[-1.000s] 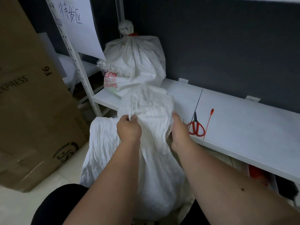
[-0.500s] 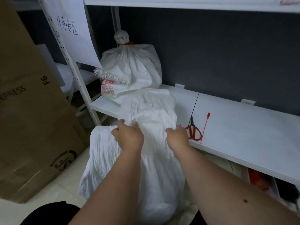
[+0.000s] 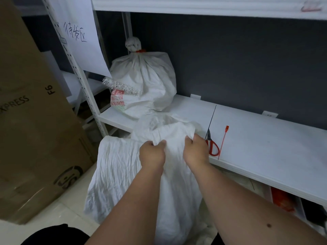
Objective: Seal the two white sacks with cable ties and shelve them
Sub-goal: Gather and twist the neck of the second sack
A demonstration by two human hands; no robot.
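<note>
A white sack [image 3: 120,167] stands on the floor in front of me, its top loose and unsealed. My left hand [image 3: 152,154] and my right hand [image 3: 195,151] both grip the bunched cloth near its mouth, close together. A second white sack [image 3: 146,82] sits at the left end of the white shelf [image 3: 265,147], its neck closed with a red cable tie [image 3: 139,50]. A loose red cable tie [image 3: 223,141] lies on the shelf just right of my right hand.
Red-handled scissors [image 3: 212,147] lie on the shelf, partly behind my right hand. A big cardboard box [image 3: 35,121] stands at the left. A paper sign [image 3: 79,34] hangs on the rack post. An upper shelf [image 3: 194,6] runs overhead. Red items [image 3: 281,200] sit under the shelf.
My hands have drawn closer together on the sack's mouth, bunching the cloth. The camera has tilted up, so the upper shelf shows.
</note>
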